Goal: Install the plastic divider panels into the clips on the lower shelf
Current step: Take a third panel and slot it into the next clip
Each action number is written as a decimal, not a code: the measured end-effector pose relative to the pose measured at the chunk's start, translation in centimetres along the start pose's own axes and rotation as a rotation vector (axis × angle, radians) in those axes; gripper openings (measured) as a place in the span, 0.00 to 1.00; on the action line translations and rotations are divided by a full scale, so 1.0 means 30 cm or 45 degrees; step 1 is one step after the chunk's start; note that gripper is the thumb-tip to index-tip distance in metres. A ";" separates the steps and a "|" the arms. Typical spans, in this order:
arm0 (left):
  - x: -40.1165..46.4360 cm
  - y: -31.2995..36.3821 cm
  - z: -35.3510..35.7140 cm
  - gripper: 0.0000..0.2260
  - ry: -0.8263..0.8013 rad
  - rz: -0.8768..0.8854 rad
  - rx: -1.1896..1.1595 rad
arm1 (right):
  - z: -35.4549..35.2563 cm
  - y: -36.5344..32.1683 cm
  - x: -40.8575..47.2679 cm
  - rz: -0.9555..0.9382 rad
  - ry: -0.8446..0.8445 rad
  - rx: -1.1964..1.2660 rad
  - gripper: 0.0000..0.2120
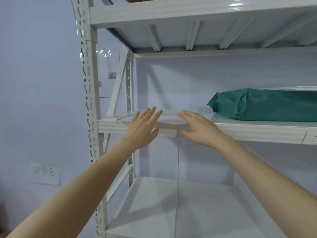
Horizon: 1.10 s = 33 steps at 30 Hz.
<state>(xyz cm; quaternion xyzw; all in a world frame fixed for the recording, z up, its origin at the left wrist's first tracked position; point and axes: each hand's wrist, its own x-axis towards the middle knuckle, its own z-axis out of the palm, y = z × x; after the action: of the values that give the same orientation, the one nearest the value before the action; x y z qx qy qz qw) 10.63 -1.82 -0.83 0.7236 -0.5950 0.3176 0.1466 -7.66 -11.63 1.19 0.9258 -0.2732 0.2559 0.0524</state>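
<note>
A stack of clear plastic divider panels [169, 115] lies flat at the left end of the middle shelf [240, 130] of a white metal rack. My left hand [143, 129] and my right hand [199, 128] reach toward the stack's front edge, fingers spread, palms down, holding nothing. Whether the fingertips touch the panels I cannot tell. One clear panel [177, 186] stands upright on the lower shelf [154, 203], its thin front edge facing me. The clips are too small to make out.
A green wrapped package [264, 105] lies on the middle shelf to the right of the panels. The rack's perforated front post [89, 100] stands at the left. A blue-white wall with a paper label [46, 174] is beyond it.
</note>
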 end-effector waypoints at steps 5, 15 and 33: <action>0.028 0.008 0.010 0.16 0.121 -0.010 -0.049 | 0.005 0.009 0.006 0.029 -0.003 -0.065 0.28; -0.009 0.064 -0.059 0.16 0.556 0.174 -0.024 | -0.077 0.018 -0.033 -0.010 0.239 -0.364 0.14; -0.084 0.421 -0.292 0.33 0.760 0.248 -0.141 | -0.481 0.185 -0.380 0.192 0.789 0.802 0.06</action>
<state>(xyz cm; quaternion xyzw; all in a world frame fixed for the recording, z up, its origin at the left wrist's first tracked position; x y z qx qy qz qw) -4.15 2.15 2.08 0.5289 -0.6086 0.4957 0.3229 -25.26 -7.44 7.68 0.7536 -0.2201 0.5951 -0.1716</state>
